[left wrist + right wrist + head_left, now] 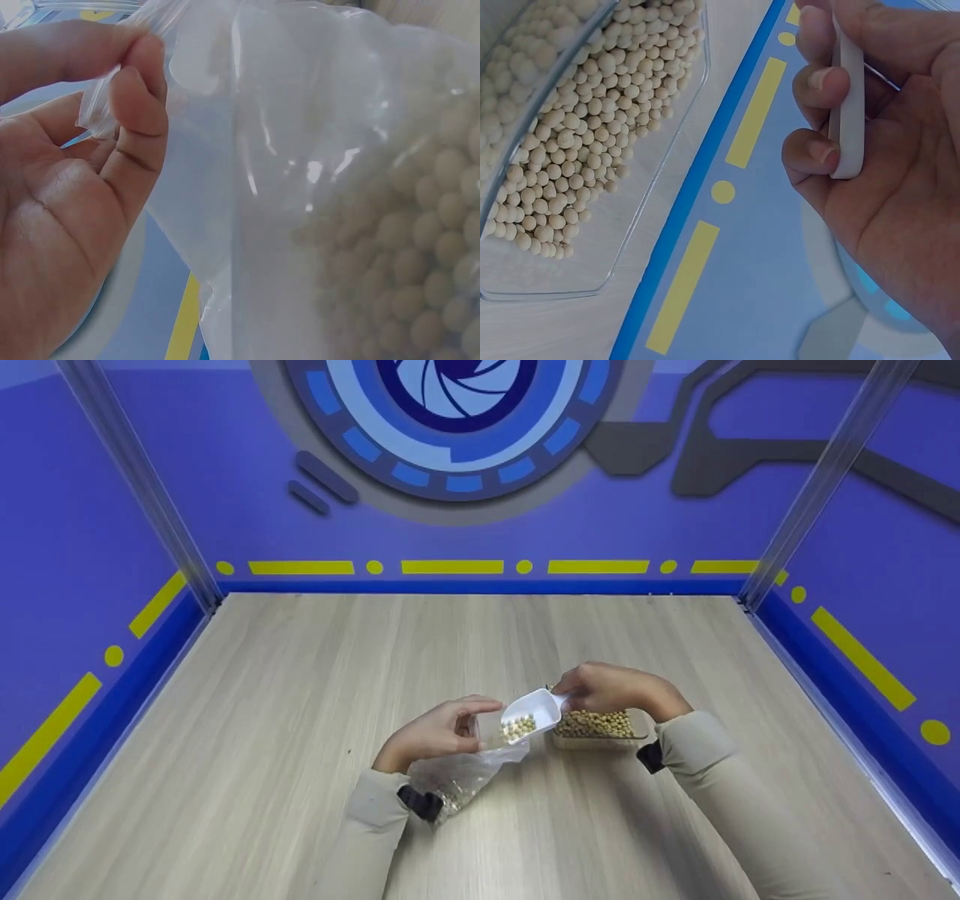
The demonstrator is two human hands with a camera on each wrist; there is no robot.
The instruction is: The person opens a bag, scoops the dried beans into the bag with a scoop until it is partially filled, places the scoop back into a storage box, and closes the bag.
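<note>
My left hand pinches the upper edge of a clear plastic bag. Pale round beans, which look like soybeans, fill the lower part of the bag in the left wrist view. The fingers of my right hand curl round the handle of a white scoop. A small heap of the beans lies toward the scoop's front lip, which overlaps the bag's mouth in the head view. Beneath my right hand stands a clear rectangular container of the same beans.
A pale wood-grain table carries everything. Blue panels with yellow marks border it at the back and both sides, with metal posts at the rear corners. A tiny dark speck lies left of the left hand.
</note>
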